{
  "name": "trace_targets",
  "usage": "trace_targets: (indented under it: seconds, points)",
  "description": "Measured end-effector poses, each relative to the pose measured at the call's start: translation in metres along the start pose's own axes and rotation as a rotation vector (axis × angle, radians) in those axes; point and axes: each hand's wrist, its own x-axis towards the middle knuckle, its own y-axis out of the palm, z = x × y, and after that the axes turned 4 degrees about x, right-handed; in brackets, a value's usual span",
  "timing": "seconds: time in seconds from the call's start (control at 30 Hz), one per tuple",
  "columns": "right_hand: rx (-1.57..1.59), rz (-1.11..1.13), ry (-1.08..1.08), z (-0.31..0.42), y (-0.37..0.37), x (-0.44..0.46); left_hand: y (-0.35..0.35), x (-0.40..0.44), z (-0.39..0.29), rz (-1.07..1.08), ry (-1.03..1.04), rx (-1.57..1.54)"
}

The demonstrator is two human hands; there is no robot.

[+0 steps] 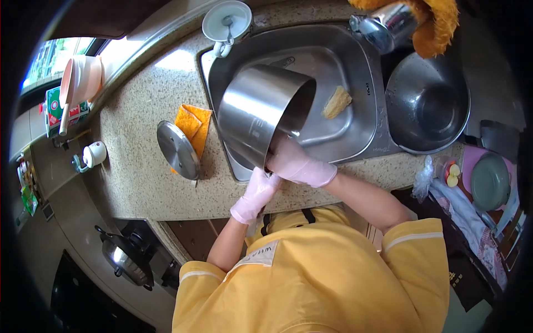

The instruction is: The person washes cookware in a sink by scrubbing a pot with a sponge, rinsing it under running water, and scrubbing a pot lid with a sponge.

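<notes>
A large stainless steel pot (255, 114) is tipped on its side over the near-left part of the sink, its mouth facing right. My left hand (258, 191), in a thin pink glove, is closed on the pot's near edge. My right hand (300, 164), gloved the same way, reaches into the lower part of the pot's mouth with curled fingers. The pot's rim and shadow partly hide those fingertips, so I cannot make out what they hold. A tan scrubbing sponge (337, 102) lies in the sink, to the right of the pot.
The steel sink (361, 130) is set into a speckled counter (133, 188). To the left, a round metal lid (177, 150) rests against an orange cloth (191, 125). A white cup (226, 22) stands behind the sink; a steel bowl (427, 105) sits at right.
</notes>
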Motion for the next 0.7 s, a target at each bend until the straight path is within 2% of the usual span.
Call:
trace_targets:
  seconds: [0.07,0.1,0.17,0.2,0.23,0.33,0.37,0.47,0.53,0.6,0.67,0.7]
  points:
    - [-0.286,0.199,0.111,0.011,-0.024,0.009,-0.003,0.003,0.007,-0.034,0.078,0.064]
    - [-0.434,0.295,0.158,0.011,-0.032,0.013,-0.008,0.0,-0.018,0.046,-0.166,0.012]
    - [-0.387,0.238,0.121,0.0,-0.018,0.004,-0.007,-0.001,0.009,0.026,-0.142,0.005]
    - [-0.366,0.207,0.096,-0.006,-0.008,0.002,-0.002,0.0,0.01,-0.033,-0.031,-0.003]
    - [-0.179,0.028,0.049,-0.007,0.004,-0.002,0.003,0.002,0.011,-0.091,0.08,-0.005]
    - [-0.425,0.072,-0.031,-0.012,-0.012,-0.003,-0.004,0.0,-0.004,0.002,-0.107,-0.029]
    - [-0.619,0.167,0.058,-0.008,-0.026,0.005,-0.006,-0.002,-0.015,0.027,-0.205,-0.043]
    - [-0.552,-0.044,-0.113,-0.009,-0.06,0.006,-0.008,-0.006,-0.036,0.136,-0.302,-0.262]
    - [-0.161,-0.239,-0.238,-0.014,-0.076,-0.005,-0.012,-0.008,-0.046,0.214,-0.304,-0.374]
    - [-0.107,-0.347,-0.359,-0.011,-0.089,-0.019,-0.013,-0.01,-0.046,0.277,-0.283,-0.446]
    - [0.033,-0.573,-0.25,-0.011,-0.09,-0.034,-0.013,-0.01,-0.046,0.331,-0.226,-0.462]
    - [0.165,-0.692,-0.093,-0.005,-0.088,-0.037,-0.014,-0.009,-0.045,0.359,-0.197,-0.489]
